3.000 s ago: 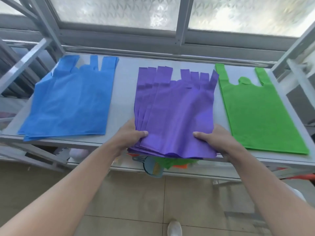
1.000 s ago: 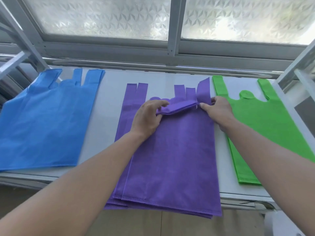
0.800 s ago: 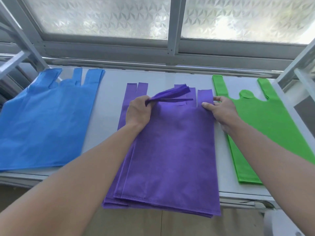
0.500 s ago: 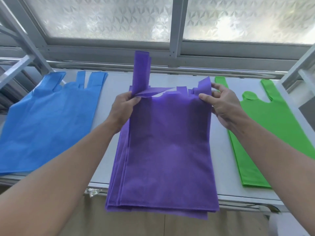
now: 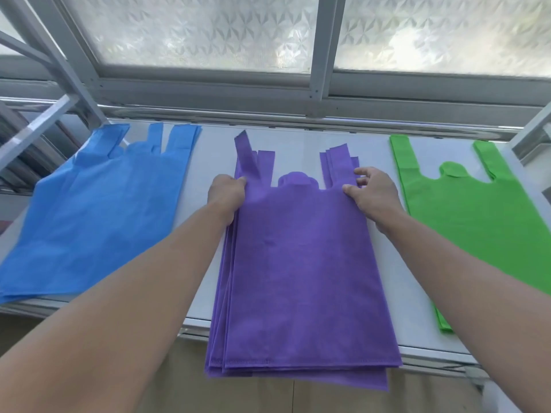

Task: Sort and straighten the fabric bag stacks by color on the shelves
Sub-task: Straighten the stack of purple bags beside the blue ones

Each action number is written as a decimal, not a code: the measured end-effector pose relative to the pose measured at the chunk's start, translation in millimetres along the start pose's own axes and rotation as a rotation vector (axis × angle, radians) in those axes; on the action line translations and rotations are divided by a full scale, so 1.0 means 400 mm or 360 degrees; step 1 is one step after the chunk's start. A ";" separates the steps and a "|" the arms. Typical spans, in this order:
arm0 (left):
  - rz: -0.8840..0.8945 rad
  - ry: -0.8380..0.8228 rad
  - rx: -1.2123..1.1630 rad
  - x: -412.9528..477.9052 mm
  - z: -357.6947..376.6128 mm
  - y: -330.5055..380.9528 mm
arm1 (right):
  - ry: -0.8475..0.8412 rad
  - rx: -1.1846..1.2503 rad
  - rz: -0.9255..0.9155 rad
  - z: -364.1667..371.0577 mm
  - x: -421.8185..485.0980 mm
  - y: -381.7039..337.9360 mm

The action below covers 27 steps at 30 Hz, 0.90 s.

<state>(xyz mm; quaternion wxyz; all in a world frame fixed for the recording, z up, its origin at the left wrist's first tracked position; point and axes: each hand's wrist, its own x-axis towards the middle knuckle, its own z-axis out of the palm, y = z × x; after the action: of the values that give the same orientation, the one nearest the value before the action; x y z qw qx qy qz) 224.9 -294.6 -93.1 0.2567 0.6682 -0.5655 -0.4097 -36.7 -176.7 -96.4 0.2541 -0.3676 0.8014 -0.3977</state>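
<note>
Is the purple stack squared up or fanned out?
Fanned out. The purple stack shows stepped layer edges along its left side and bottom; its lower end overhangs the shelf.

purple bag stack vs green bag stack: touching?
Apart. The head view shows a strip of bare white shelf between the purple stack and the green stack, plain just beyond the right hand.

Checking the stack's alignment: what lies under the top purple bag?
More purple bags, edges showing along its left side and bottom, over the grey shelf. Their number and middles are hidden by it.
</note>
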 end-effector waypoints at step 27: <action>0.0360 -0.0048 -0.0186 -0.080 0.003 0.021 | -0.0035 -0.0045 -0.0073 0.011 -0.046 -0.050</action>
<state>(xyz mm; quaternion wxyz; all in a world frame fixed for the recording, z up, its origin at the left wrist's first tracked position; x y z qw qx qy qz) 218.4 -265.3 -78.8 0.3311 0.5778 -0.6163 -0.4204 -14.8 -172.2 -80.4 0.2484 -0.3937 0.7954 -0.3881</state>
